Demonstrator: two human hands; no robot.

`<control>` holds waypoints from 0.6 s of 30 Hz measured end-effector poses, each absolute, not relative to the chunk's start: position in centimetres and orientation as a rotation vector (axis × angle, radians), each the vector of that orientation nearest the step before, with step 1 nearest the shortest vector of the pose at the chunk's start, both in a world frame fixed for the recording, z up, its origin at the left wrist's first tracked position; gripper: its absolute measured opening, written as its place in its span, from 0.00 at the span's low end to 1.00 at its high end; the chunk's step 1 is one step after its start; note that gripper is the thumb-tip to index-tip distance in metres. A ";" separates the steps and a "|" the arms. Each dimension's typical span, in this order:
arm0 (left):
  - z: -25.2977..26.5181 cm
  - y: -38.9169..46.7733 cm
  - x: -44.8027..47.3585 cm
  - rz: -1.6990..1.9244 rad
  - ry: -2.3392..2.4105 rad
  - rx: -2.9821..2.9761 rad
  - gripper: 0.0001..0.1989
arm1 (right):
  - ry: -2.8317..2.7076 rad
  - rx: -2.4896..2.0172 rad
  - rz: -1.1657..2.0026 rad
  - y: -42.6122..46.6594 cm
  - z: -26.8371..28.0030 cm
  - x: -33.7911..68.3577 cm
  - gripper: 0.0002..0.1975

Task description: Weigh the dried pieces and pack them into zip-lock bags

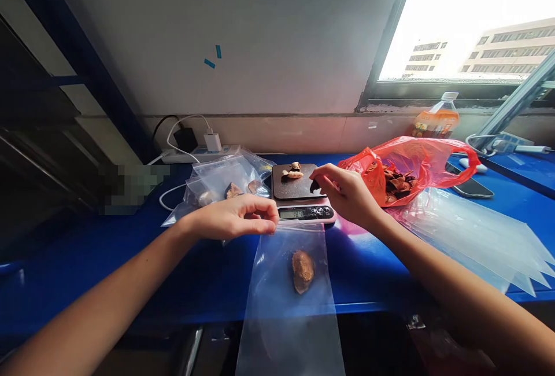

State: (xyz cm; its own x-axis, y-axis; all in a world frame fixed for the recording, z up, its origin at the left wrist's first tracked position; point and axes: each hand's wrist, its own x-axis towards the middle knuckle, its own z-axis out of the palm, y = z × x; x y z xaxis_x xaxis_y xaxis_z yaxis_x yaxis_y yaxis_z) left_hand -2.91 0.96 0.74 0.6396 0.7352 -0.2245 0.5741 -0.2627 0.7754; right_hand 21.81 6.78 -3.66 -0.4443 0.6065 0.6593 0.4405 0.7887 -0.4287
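My left hand (240,217) is closed, its thumb and fingers pinching the top left corner of a clear zip bag (277,312). A brown, rough lump (303,272) lies in that bag, whose lower part hangs over the table's front edge. My right hand (349,194) pinches a small dark dried piece (314,186) over the right side of a kitchen scale (282,191). Several pale and dark dried pieces (293,173) rest on the scale's plate. Its display is lit, but the digits are hard to read.
Right of the scale, a red plastic bag (377,182) stands open with dried brown pieces inside. Flat clear bags (472,237) and a phone (472,185) lie beside it. Filled zip bags (217,173) lie at left, before a power strip (195,153). A bottle (437,118) stands behind.
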 end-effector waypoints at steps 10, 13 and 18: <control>0.7 0.7 -2.4 0.263 1.017 1.964 0.09 | -1.698 -0.785 1.103 3.6 -3.4 21.2 0.13; 0.1 0.7 -1.8 0.368 1.068 1.999 0.10 | -1.656 -0.739 1.282 3.5 -3.8 21.1 0.15; -0.4 0.4 -0.9 0.476 1.054 2.064 0.09 | -1.679 -0.687 1.379 3.0 -4.2 20.5 0.15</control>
State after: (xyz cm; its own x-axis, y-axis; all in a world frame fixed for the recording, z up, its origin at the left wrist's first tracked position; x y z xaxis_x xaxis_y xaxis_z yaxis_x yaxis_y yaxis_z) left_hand -0.92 0.38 -0.40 0.5905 0.8070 -0.0107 0.5251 -0.3740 0.7645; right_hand 20.54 2.97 -4.17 -0.5007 0.8262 0.2582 -0.0928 0.2453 -0.9650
